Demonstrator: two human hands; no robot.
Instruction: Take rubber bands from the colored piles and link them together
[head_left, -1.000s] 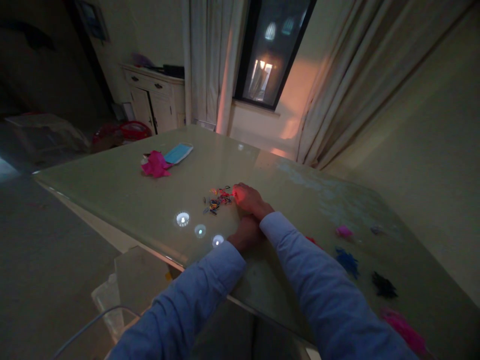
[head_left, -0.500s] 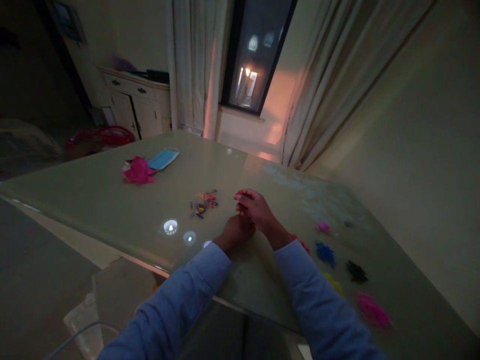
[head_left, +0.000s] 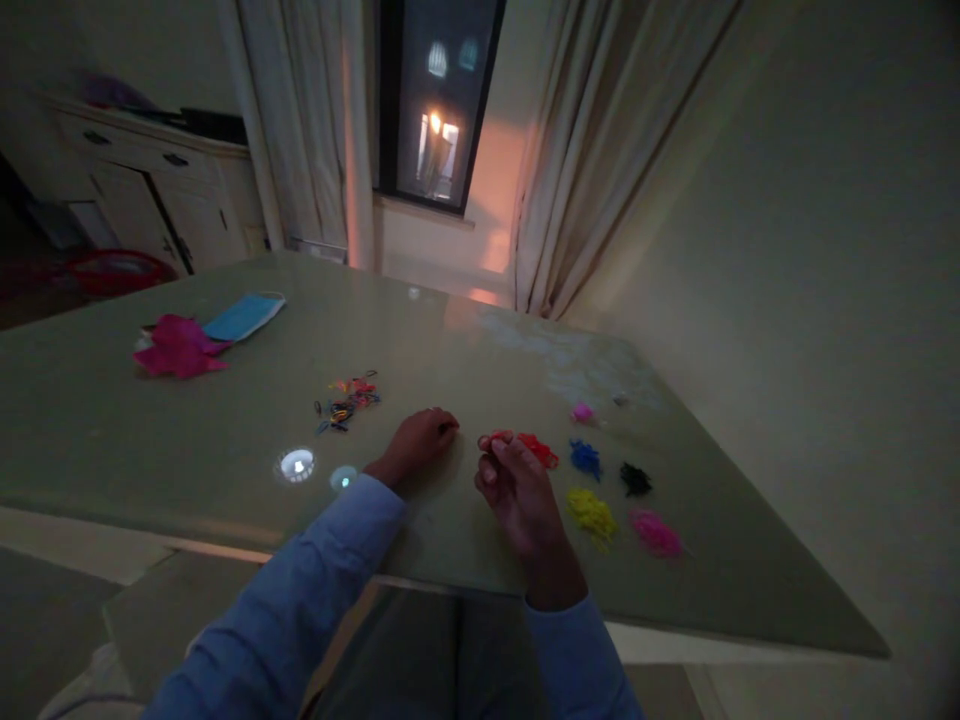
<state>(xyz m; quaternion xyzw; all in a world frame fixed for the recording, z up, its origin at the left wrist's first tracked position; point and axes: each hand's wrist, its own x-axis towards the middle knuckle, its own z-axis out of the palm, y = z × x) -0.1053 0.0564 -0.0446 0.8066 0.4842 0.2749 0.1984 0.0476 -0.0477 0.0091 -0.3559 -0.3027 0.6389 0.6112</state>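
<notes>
Pinching a red loop (head_left: 486, 441) between thumb and finger, the right hand (head_left: 521, 492) is above the desk (head_left: 442, 360), just beside the red pile (head_left: 543, 453) and partly hiding it. The left hand (head_left: 415, 446) rests on the desk, fingers curled; whether it grips anything, I cannot tell. Near it, on its left, is the mixed pile (head_left: 349, 402). Right of the red pile lie the blue pile (head_left: 585, 458) and black pile (head_left: 635, 479), with the yellow pile (head_left: 591, 515) and pink pile (head_left: 655, 533) closer to the person. A mask (head_left: 246, 317) lies well apart, far left.

Two hands (head_left: 420, 440) (head_left: 521, 490), one mixed pile (head_left: 343, 408), five single-colour piles (head_left: 541, 452) (head_left: 585, 458) (head_left: 636, 479) (head_left: 591, 515) (head_left: 656, 533), one pink lump (head_left: 582, 412)
</notes>
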